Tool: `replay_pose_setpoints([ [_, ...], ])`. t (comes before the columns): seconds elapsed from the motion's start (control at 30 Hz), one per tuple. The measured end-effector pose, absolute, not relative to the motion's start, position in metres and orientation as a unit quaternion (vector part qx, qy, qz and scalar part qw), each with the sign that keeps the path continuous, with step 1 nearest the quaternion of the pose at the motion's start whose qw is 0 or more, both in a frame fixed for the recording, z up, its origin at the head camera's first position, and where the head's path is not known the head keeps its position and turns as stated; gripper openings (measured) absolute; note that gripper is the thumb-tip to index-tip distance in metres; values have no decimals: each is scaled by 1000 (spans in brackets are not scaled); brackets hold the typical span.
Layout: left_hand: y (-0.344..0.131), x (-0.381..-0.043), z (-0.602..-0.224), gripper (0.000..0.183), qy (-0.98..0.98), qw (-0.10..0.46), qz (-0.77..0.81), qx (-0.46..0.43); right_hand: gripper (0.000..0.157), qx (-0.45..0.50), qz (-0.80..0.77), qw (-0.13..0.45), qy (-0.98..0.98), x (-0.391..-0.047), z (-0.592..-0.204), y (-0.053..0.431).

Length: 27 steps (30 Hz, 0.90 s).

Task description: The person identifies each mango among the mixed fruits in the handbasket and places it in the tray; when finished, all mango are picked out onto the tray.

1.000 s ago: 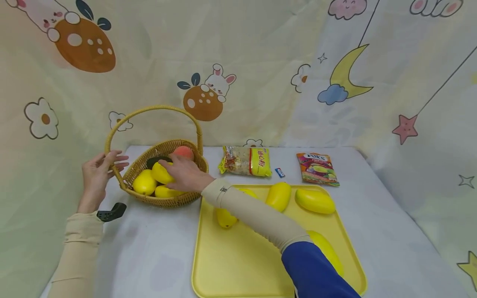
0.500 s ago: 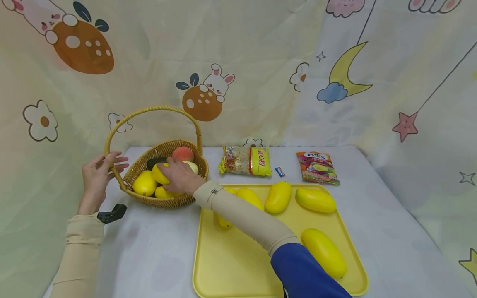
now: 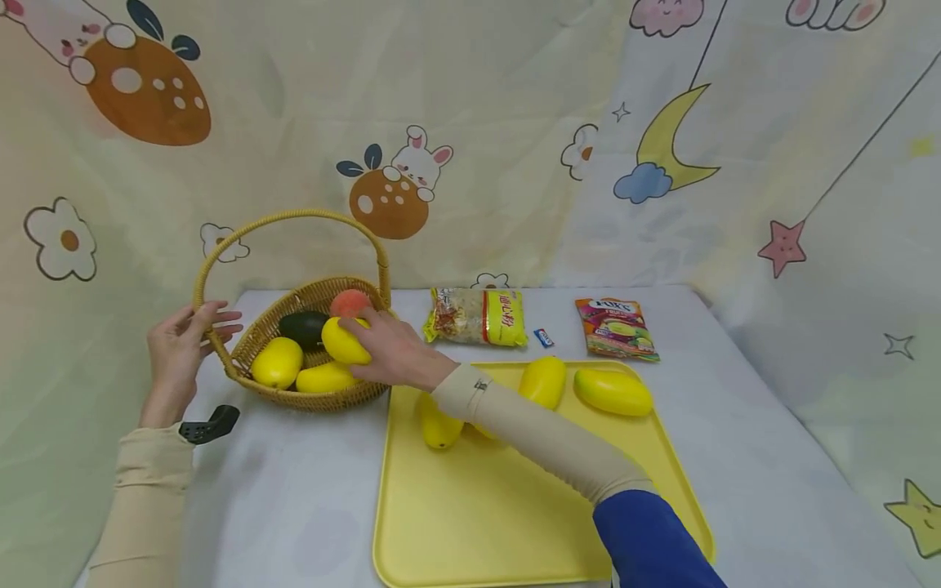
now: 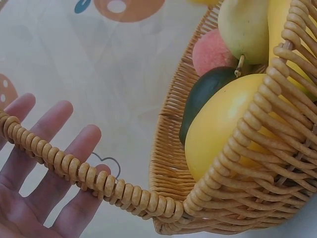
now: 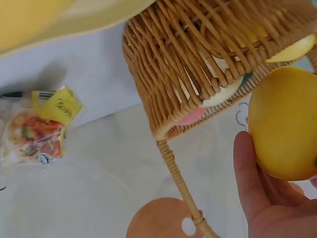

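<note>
My right hand (image 3: 395,347) grips a yellow mango (image 3: 345,340) over the wicker basket (image 3: 309,402) at the left. In the right wrist view, that mango shows large against the fingers (image 5: 247,173). Around the basket's arched handle (image 3: 297,214), on its left side, my left hand (image 3: 172,359) holds with thumb and fingers. The left wrist view shows the fingers stretched behind the handle. Inside the basket lie a yellow mango (image 3: 277,363), another yellow fruit (image 3: 323,378), a dark green avocado (image 3: 303,328), a peach (image 3: 350,303) and a pale green fruit (image 4: 242,29).
A yellow tray (image 3: 478,506) right of the basket bears several mangoes (image 3: 613,392), some partly hidden by my right sleeve. Along the back lie a noodle bag (image 3: 470,317), a small wrapped candy (image 3: 544,337) and a Fox's candy bag (image 3: 617,328).
My right hand has taken hold of the mango among the fruit and moved it up and to the right. The left hand stays at the handle.
</note>
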<state>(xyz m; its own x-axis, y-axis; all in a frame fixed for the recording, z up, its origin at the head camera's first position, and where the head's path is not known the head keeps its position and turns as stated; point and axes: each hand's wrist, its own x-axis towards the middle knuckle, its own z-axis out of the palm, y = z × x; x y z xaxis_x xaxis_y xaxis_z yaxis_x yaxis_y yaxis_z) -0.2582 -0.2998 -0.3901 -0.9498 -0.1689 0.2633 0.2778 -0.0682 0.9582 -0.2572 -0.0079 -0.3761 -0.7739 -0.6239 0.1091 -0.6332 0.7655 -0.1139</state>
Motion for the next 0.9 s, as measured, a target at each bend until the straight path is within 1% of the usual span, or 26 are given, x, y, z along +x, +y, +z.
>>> replay_pose_setpoints([
  [0.17, -302, -257, -388, 24, -664, 155, -731, -38, 67, 357, 126, 56, -924, -228, -371, 20],
  [0.27, -304, -257, -388, 27, -662, 155, -733, -36, 66, 390, 119, 75, -910, -207, -374, 34],
  [0.37, -303, -257, -388, 30, -663, 151, -732, -34, 65, 421, 93, 81, -899, -186, -381, 46],
  [0.47, -301, -257, -388, 33, -668, 149, -729, -34, 64, 437, 77, 69, -893, -167, -388, 58],
  [0.57, -300, -257, -389, 38, -667, 150, -729, -35, 65, 443, 73, 44, -892, -152, -395, 69],
  [0.77, -300, -257, -390, 31, -670, 153, -726, -32, 64, 450, 48, 15, -891, -131, -413, 84],
  [0.9, -300, -258, -390, 32, -668, 150, -728, -32, 62, 444, 29, 6, -896, -116, -427, 89],
])
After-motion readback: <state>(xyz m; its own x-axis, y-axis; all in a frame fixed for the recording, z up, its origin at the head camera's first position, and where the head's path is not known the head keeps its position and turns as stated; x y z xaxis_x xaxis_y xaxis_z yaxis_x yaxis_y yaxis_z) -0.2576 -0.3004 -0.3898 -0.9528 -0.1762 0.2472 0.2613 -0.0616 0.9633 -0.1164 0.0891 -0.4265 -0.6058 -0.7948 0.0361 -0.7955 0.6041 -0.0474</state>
